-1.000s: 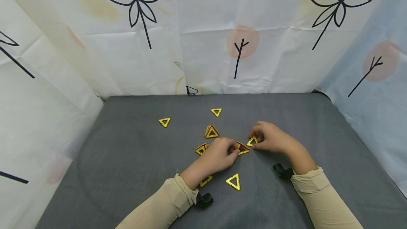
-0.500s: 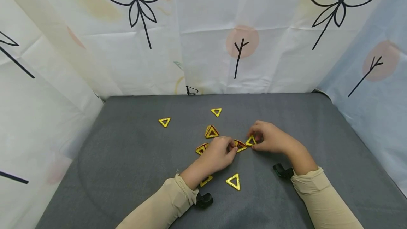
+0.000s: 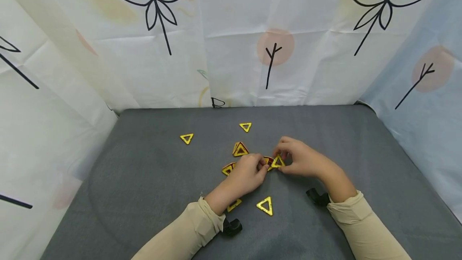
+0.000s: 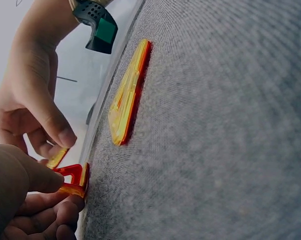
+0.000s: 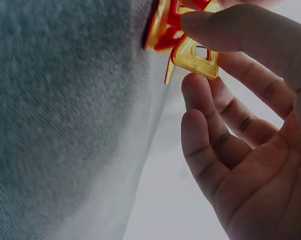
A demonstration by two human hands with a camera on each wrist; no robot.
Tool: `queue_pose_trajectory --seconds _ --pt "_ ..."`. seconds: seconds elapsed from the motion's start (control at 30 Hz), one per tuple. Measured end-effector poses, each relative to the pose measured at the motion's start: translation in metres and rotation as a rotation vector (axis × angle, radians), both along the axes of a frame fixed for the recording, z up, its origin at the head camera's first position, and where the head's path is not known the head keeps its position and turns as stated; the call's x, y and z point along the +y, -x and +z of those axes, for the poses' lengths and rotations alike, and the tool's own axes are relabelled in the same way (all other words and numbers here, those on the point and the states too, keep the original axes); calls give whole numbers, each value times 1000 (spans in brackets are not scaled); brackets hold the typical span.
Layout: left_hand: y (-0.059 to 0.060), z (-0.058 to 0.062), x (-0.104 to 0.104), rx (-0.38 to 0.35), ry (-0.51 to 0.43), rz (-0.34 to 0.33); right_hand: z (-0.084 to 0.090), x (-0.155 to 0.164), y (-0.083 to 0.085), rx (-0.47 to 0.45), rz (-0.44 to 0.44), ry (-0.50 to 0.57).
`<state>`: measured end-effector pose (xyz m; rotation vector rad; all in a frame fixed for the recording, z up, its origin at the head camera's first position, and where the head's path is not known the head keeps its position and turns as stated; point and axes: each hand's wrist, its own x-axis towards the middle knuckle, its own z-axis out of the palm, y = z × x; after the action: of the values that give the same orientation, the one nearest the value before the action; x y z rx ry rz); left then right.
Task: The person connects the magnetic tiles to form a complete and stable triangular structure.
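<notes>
**A:** Scanning left to right on the grey mat (image 3: 144,196). Far left of centre: lone yellow triangle (image 3: 186,138), flat, untouched. Further right and higher up: another small yellow triangle (image 3: 245,126), also alone. Just below that, a stacked triangle pair (image 3: 240,149), sitting just above the left hand (image 3: 247,173).

**B:** And the grip on that left hand?

**A:** Fingers curled in tight, thumb and fingertips pinching a red-and-yellow triangle (image 3: 268,161) at frame centre. Same thing from the left wrist view: red triangle corner (image 4: 73,180) nipped between thumb and curled fingers, edge down on the mat. Partly tucked under the hand's left side: one more orange-edged triangle (image 3: 229,168).

**B:** Right side?

**A:** Right hand (image 3: 303,161) just right of centre, pinching a yellow triangle (image 3: 278,162) between thumb and forefinger, remaining fingers loosely bent. Narrow grip, nothing wide. In the right wrist view, that yellow piece (image 5: 196,56) touching the red one at the top edge of frame.

**B:** Anything lower down?

**A:** Lower centre, between the two forearms: big yellow triangle (image 3: 265,206) lying flat, well apart from both hands. Another yellow piece (image 3: 234,205) peeking out beside the left wrist.
</notes>
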<state>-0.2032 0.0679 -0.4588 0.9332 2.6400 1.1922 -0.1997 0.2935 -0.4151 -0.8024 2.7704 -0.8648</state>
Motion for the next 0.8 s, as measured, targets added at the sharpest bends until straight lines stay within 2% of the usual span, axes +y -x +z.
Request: queue_pose_trajectory --seconds 0.53,0.8 --pt "2 -2 -2 -10 -11 -25 0 -11 -2 73 18 1" --pt "2 -2 -2 -4 -11 -37 -2 -12 -3 140 26 24"
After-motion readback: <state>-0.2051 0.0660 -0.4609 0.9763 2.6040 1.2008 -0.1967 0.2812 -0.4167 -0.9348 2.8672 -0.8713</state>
